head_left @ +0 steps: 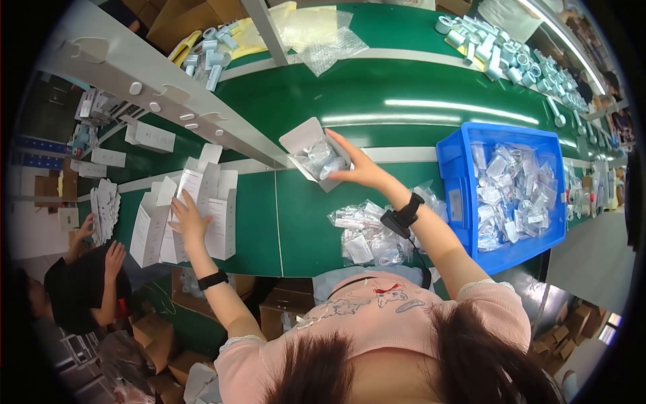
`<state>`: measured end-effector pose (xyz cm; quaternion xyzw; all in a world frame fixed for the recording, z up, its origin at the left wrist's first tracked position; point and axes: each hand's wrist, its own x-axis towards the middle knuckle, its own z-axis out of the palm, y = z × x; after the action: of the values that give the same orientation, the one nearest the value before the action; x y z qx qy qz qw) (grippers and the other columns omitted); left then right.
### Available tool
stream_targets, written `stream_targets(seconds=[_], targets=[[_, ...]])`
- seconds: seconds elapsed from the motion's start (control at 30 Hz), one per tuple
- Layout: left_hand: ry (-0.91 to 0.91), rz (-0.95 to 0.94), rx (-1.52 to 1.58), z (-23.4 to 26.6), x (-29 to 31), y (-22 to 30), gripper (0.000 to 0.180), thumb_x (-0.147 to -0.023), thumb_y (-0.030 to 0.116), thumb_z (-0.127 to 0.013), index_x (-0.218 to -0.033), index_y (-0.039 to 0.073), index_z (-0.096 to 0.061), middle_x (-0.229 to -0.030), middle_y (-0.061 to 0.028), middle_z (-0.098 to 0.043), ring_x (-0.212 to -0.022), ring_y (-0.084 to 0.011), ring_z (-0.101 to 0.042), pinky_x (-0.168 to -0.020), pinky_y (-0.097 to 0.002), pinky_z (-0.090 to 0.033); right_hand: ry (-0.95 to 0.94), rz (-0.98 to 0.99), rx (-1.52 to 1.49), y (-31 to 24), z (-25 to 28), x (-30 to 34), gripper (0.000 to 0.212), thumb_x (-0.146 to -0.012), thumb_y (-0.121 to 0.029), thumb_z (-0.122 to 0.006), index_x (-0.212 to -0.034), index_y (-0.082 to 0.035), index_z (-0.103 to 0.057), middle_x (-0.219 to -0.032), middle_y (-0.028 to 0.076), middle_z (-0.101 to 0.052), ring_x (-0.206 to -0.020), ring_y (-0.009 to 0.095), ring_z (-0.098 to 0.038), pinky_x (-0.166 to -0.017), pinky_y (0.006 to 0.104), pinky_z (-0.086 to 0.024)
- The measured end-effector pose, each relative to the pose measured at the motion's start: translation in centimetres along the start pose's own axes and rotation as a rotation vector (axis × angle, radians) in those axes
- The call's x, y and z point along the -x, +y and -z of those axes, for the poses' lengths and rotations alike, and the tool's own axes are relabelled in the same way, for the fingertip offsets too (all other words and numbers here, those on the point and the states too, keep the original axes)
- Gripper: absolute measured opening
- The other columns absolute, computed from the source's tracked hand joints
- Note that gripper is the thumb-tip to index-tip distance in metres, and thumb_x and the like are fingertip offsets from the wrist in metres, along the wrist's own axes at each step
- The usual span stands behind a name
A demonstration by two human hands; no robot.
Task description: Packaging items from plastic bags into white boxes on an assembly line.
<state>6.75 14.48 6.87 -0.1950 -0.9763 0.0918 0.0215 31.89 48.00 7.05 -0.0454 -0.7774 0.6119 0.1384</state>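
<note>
- My right hand (363, 168) is gripping an open white carton (303, 138) by its right side, thumb on the near part, fingers on the far part.
- That carton is sitting at or just above the metal rail (404, 155) along the far edge of the counter (259, 225); can't tell if it's touching. Its flap is standing up, and clear-bagged parts (319, 156) are showing inside.
- My left hand (192, 227) is lying open, fingers spread, on a group of white cartons (221, 229). These are standing side by side on the counter, several flaps up.
- A pile of clear-bagged parts (363, 236) is lying on the counter below my right forearm.
- A blue bin (457, 172) is sitting right of that pile, holding many more bagged pieces (515, 195).
- I'm wearing a black wrist device (404, 215) on the right, a black band (212, 280) on the left.
- Grey-blue plastic parts (511, 60) are lying in a cluster at far right; bubble wrap (330, 48) is lying at far centre.
- A co-worker (87, 289) is sitting at left, hands near a row of white pieces (105, 210).
</note>
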Motion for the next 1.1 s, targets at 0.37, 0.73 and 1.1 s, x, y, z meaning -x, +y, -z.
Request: stream_targets(seconds=[0.37,0.73,1.1], targets=[[-0.014,0.057,0.358,10.0,7.2,4.6,0.084,-0.059,0.012,-0.072,-0.129,0.006,-0.027,-0.111,-0.0223,-0.042,-0.106,-0.0402,-0.037,-0.092,-0.0435,-0.032,0.081,0.096,-0.188,-0.9,-0.3,1.1,0.081,-0.061,-0.013,-0.073,-0.130,-0.004,-0.033,-0.129,0.012,-0.039,-0.120,0.021,-0.036,-0.101,0.0337,-0.026],[-0.727,-0.120,0.389,4.2,15.1,14.5,0.105,-0.056,0.029,-0.078,-0.134,0.002,-0.012,-0.115,-0.0289,-0.037,-0.106,-0.0404,-0.040,-0.088,-0.0442,-0.038,0.451,-0.063,-0.375,-1.2,4.3,-5.7,0.087,-0.055,-0.007,-0.077,-0.129,-0.004,-0.033,-0.123,0.008,-0.045,-0.111,0.017,-0.044,-0.094,0.0309,-0.036],[-0.290,-0.137,1.004,-6.6,9.1,14.7,0.087,-0.065,0.029,-0.073,-0.132,0.002,-0.022,-0.123,-0.0253,-0.036,-0.109,-0.0365,-0.042,-0.088,-0.0404,-0.039,0.464,0.146,0.177,6.6,6.2,-16.1,0.086,-0.062,-0.013,-0.074,-0.132,-0.002,-0.026,-0.130,0.017,-0.037,-0.117,0.027,-0.038,-0.097,0.0328,-0.031]])
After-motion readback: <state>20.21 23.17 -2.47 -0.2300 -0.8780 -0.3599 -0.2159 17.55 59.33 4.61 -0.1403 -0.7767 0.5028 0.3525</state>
